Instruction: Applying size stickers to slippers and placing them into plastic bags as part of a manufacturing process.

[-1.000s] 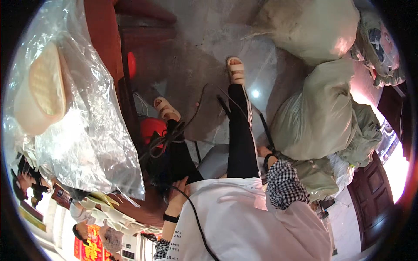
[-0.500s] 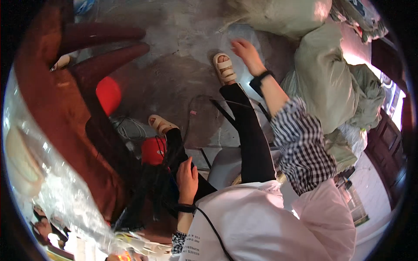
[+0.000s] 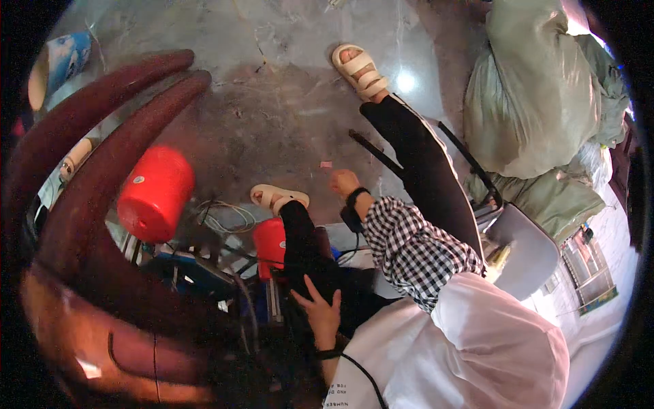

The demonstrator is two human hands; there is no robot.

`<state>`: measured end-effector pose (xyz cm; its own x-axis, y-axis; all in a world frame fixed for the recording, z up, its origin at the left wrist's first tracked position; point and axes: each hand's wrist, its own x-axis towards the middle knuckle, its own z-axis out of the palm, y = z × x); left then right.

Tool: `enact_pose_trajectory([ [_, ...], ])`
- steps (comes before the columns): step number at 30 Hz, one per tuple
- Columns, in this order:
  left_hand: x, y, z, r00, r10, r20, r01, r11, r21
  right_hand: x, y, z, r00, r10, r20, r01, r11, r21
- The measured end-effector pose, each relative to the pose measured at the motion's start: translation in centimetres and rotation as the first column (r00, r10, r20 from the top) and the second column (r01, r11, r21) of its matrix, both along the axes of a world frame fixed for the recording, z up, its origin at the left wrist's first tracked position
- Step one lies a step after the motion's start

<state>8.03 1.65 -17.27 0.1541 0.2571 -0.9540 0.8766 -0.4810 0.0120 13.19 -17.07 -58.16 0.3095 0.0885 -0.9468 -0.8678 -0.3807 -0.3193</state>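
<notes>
My left hand (image 3: 320, 310) has its fingers spread over my black trouser leg (image 3: 310, 238). It holds nothing, and I cannot tell whether it touches the cloth. My right hand (image 3: 345, 183) hangs above the floor between my two feet, its fingers curled away from view. Nothing shows in it, but I cannot tell how far it is closed. A black band circles each wrist, and a black cable runs from the left one across my white top (image 3: 436, 341). Beside the left leg sits a red rounded object (image 3: 270, 245).
Dark red curved wooden legs (image 3: 129, 146) stand at the left, with a red cylinder (image 3: 157, 191) and coiled pale cable (image 3: 228, 217) beside them. Full grey-green sacks (image 3: 538, 102) line the right. A grey chair (image 3: 524, 249) with black legs is behind my right leg.
My right hand has come down and back toward my body. My left hand has spread its fingers. The view has shifted, bringing the curved wooden legs and red cylinder more fully into sight.
</notes>
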Motion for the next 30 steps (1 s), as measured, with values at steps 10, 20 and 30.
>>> enact_pose_trajectory([
  [10, 1.1, 0.8, 2.3, 0.972, 0.213, -0.104, -0.203, 0.975, 0.093, -5.1, 0.3, 0.1, 0.728, -0.561, -0.395, 0.527, 0.826, -0.203],
  [20, 0.1, 1.1, -1.3, 0.948, 0.162, -0.273, -0.16, 0.987, 0.03, -4.1, 1.9, -3.8, 0.73, 0.68, -0.065, -0.675, 0.704, -0.22],
  [30, -2.7, -0.7, -1.2, 0.93, -0.178, -0.323, 0.192, 0.981, 0.012, -5.6, -7.8, -15.8, 0.672, 0.717, -0.185, -0.735, 0.615, -0.284],
])
